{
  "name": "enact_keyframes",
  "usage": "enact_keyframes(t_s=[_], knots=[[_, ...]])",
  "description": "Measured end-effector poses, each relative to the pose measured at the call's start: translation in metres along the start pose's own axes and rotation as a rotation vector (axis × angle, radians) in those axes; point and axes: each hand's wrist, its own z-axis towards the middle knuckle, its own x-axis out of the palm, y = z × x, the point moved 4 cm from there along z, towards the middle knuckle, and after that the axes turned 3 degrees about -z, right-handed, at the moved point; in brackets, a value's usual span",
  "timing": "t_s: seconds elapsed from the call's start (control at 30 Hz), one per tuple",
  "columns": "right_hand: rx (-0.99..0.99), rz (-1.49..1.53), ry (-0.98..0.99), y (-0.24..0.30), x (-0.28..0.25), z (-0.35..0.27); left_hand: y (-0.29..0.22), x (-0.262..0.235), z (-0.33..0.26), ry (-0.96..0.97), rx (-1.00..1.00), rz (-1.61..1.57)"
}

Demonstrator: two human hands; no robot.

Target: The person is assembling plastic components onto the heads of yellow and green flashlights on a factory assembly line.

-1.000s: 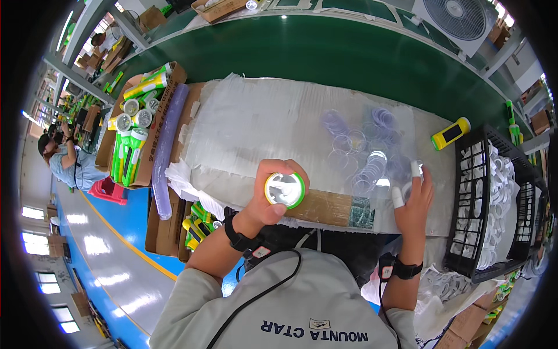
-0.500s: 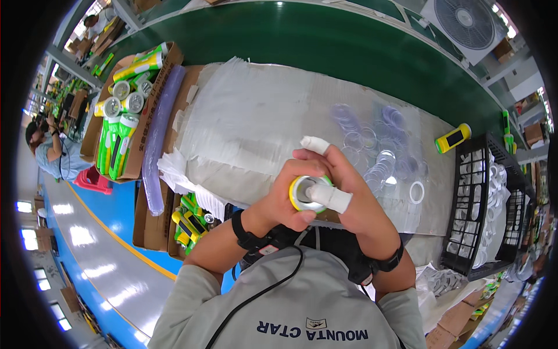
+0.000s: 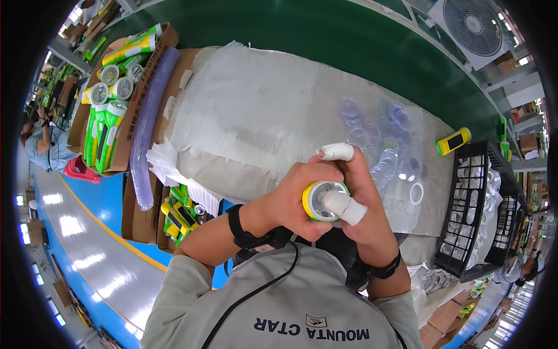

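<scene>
"How much of the flashlight shows?"

"Only its head end. The left hand and the right hand hide its body, and the right hand's wrapped thumb covers part of its round face."

"And the clear discs near the counter's right edge?"

"They overlap too much to count."

"The black crate off that edge?"

"Its slatted wall partly hides the white rings inside. Off the left edge, the dark rim crops a co-worker."
</scene>
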Motion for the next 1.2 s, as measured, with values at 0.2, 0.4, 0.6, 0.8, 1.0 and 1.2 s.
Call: enact_keyframes(t_s=[0.2,0.4,0.6,0.8,1.0,1.2], knots=[[0.074,-0.105,0.026,0.008,-0.005,0.001,0.004,0.002,-0.003,0.1,-0.022,0.013],[0.126,-0.342,0.03,0.017,0.003,-0.001,-0.003,0.005,-0.002,-0.012,-0.007,0.11],[0.109,-0.288,0.031,0.021,0.01,-0.004,-0.004,0.006,-0.005,0.015,0.006,0.124],[0.045,-0.256,-0.008,0.009,0.0,-0.007,-0.005,0.008,-0.001,0.056,0.007,0.158],[0.119,0.114,-0.003,0.001,-0.013,-0.012,0.003,0.008,-0.002,0.078,-0.035,0.126],[0.032,0.113,0.054,0.003,-0.009,-0.015,0.004,0.009,-0.006,0.127,-0.018,0.087]])
